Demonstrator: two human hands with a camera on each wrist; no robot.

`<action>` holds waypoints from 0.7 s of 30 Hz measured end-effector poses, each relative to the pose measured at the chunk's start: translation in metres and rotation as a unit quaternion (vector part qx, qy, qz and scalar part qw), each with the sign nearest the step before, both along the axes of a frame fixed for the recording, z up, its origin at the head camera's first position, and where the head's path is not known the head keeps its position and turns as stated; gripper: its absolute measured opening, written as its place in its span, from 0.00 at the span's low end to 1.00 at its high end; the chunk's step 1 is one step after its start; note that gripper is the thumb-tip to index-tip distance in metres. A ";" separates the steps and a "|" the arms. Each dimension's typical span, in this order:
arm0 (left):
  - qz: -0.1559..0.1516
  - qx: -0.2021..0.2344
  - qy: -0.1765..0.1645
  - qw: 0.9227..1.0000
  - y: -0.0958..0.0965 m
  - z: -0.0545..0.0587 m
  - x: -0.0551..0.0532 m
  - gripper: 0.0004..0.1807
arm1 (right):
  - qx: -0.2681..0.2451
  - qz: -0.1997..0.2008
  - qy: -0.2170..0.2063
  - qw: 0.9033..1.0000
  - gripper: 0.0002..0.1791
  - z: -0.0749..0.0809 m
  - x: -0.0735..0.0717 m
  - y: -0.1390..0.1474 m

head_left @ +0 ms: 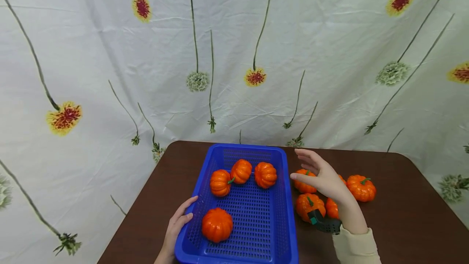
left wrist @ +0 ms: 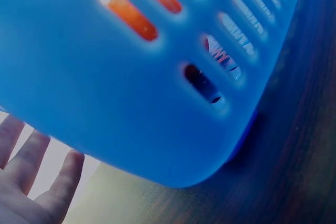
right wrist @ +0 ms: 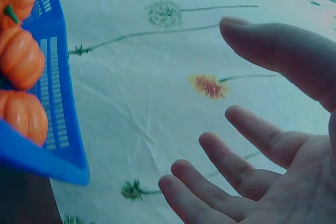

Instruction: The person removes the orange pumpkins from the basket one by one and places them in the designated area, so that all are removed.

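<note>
A blue plastic basket (head_left: 249, 235) with perforated walls holds several small orange pumpkins, one of them, a rounder pumpkin (head_left: 217, 225), at the near left. My left hand (head_left: 176, 225) rests at the basket's left side, fingertips right at the rim. From the left wrist, the fingers (left wrist: 63, 182) show at the edge of the blue wall. Raised above more pumpkins to the right of the basket is my right hand (head_left: 324, 178), its fingers spread and nothing in them. Its palm and thumb (right wrist: 278, 45) show in the right wrist view, with basketed pumpkins (right wrist: 21, 59) to the left.
Several loose pumpkins, such as the front one (head_left: 309, 207) and the rightmost one (head_left: 361, 188), lie on the dark brown table (head_left: 406, 211), partly hidden by the right arm. A white flower-print cloth (head_left: 227, 101) hangs behind the table.
</note>
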State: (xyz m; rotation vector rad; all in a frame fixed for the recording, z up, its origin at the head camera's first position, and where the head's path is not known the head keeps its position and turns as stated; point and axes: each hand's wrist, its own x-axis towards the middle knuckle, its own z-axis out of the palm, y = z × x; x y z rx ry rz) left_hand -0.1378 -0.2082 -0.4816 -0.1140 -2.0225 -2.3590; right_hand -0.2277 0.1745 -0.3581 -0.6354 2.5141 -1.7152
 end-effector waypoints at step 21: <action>-0.011 0.008 -0.003 1.000 -0.001 0.001 0.001 0.24 | 0.048 0.174 -0.013 0.983 0.34 0.002 -0.021 -0.091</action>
